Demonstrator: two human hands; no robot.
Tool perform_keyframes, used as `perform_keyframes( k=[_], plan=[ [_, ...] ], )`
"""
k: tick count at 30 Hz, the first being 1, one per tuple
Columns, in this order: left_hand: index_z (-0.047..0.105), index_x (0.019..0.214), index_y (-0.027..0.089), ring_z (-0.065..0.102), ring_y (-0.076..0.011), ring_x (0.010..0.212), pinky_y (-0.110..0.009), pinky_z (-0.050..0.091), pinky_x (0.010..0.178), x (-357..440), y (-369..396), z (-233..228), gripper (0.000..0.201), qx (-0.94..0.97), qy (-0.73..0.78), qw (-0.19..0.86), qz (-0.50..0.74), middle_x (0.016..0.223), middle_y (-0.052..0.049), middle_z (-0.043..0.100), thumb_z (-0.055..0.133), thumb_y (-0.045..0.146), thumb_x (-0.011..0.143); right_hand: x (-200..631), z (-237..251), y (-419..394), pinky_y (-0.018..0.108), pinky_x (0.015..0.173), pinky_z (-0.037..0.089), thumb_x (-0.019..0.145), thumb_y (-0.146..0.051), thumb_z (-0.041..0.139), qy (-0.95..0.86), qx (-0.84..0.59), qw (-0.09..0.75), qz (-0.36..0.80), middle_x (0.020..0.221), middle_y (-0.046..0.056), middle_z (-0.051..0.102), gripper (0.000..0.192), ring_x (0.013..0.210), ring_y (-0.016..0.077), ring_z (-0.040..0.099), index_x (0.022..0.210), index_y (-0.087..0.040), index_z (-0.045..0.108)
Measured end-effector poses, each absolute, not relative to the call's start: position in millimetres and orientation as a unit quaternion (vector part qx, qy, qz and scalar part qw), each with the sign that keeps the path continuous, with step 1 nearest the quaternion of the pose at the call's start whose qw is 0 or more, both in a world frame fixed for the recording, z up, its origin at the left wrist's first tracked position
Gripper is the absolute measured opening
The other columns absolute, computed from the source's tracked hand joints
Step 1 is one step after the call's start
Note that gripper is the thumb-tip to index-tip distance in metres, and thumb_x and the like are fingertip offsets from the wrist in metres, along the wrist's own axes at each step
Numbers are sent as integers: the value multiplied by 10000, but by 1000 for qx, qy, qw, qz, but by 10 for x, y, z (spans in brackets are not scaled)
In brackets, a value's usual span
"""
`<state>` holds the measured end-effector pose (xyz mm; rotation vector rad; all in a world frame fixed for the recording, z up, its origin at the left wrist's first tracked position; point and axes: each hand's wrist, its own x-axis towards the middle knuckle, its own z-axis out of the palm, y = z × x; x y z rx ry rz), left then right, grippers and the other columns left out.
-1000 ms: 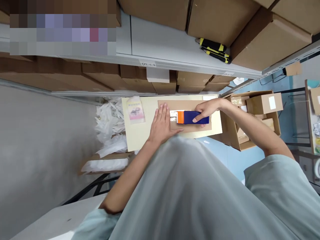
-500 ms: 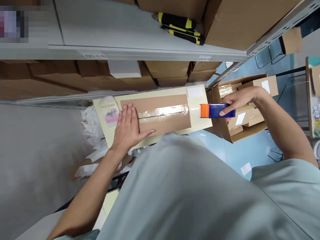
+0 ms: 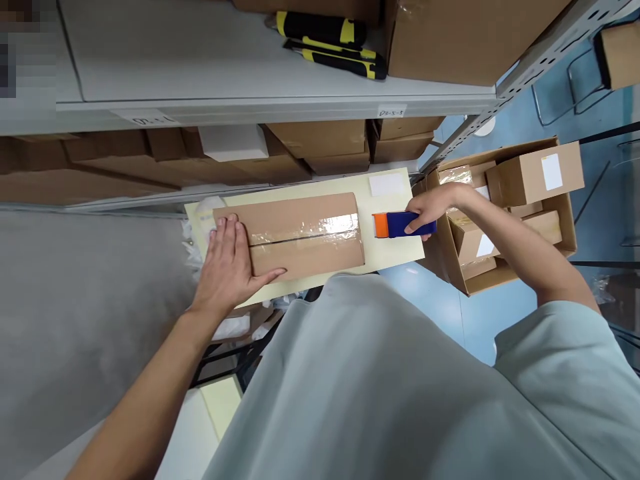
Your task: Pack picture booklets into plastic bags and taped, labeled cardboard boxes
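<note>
A flat brown cardboard box lies on a pale yellow board, with clear shiny tape along its middle seam. On the box's left end my left hand rests flat, fingers stretched and thumb out to the side. My right hand is wrapped around a blue tape dispenser with an orange end. That orange end faces the box from the right, just above the board and a short gap from the box's edge. The dispenser's underside is hidden.
Above stands a grey metal shelf holding black-and-yellow utility knives and cartons. More brown cartons fill the level below. At right, an open carton contains several smaller boxes. A white label lies on the board.
The box and my left hand have shifted left along the board. My right hand has brought the tape dispenser left over the board. The camera view has also shifted.
</note>
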<state>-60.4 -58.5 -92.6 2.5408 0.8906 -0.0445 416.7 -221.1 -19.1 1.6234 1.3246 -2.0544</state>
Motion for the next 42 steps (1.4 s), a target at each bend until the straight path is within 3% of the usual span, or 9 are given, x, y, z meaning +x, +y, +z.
perform_keyframes(
  k=[6, 11, 16, 21, 25, 29, 32, 37, 42],
  plan=[
    [107, 1777, 20, 18, -441, 1748, -657, 59, 1414, -578, -606, -906, 1487, 915, 332, 229, -19, 1859, -283, 69, 330, 1107, 787, 3755, -145, -2279, 369, 722, 478, 965, -603, 768, 527, 619, 182, -553, 692, 73, 758, 427, 715, 248, 701, 866, -188, 766],
    [128, 1790, 76, 46, -452, 1746, -691, 72, 1401, -577, -601, -920, 1474, 909, 337, 245, -8, 1861, -266, 106, 378, 1108, 768, 3303, -218, -2448, 463, 911, 545, 1021, -404, 689, 529, 692, 197, -449, 1004, 189, 828, 285, 1042, 377, 765, 1144, -164, 781],
    [211, 1772, 17, 83, -492, 1733, -674, 76, 1402, -627, -585, -967, 1453, 904, 332, 269, 19, 1836, -321, 165, 466, 1055, 788, 2995, -267, -2651, 495, 980, 567, 1034, -278, 623, 463, 777, 199, -377, 1306, 272, 780, 406, 1221, 421, 740, 1424, -172, 662],
    [148, 1776, -20, 80, -505, 1727, -714, 72, 1387, -531, -632, -882, 1371, 931, 283, 228, 40, 1824, -346, 151, 428, 988, 890, 2909, 211, -2609, 507, 976, 564, 1122, -362, 413, 428, 836, 153, -309, 1241, 351, 753, 553, 1204, 460, 746, 1517, 16, 497],
    [-4, 1808, 92, 95, -453, 1738, -671, 118, 1406, -79, -661, -570, 1236, 960, 177, 180, 119, 1855, -277, 110, 492, 865, 981, 2810, 721, -2179, 511, 950, 565, 1120, -416, 409, 454, 854, 72, -244, 1240, 322, 746, 577, 1136, 459, 750, 1525, -7, 434],
    [-105, 1809, 199, 38, -412, 1751, -657, 134, 1412, 432, -457, -176, 1139, 955, 125, 149, 225, 1882, -219, 61, 565, 706, 1041, 2597, 1054, -1415, 500, 1050, 547, 1093, -321, 432, 560, 810, -23, -171, 1363, 303, 693, 442, 1227, 425, 705, 1440, -56, 502],
    [-37, 1815, 166, 29, -428, 1749, -697, 128, 1399, 624, -110, -13, 1093, 939, 159, 151, 263, 1873, -255, 94, 579, 650, 1054, 2426, 1138, -750, 515, 1104, 526, 1093, -252, 401, 630, 763, -52, -133, 1414, 313, 675, 408, 1269, 413, 684, 1409, -34, 541],
    [105, 1791, 49, 46, -476, 1738, -738, 138, 1375, 625, 357, -1, 1119, 919, 240, 182, 255, 1841, -335, 123, 613, 672, 1012, 2248, 1051, 134, 472, 1203, 454, 1042, -132, 461, 646, 755, -8, -110, 1523, 293, 657, 465, 1365, 364, 657, 1489, -31, 543],
    [153, 1794, 91, 79, -447, 1744, -708, 158, 1388, 447, 259, -88, 1064, 908, 252, 208, 262, 1850, -301, 149, 593, 675, 1021, 2239, 921, 488, 481, 1287, 373, 1018, -112, 477, 633, 766, 9, -111, 1628, 294, 582, 572, 1491, 345, 573, 1581, -15, 494]
  ],
)
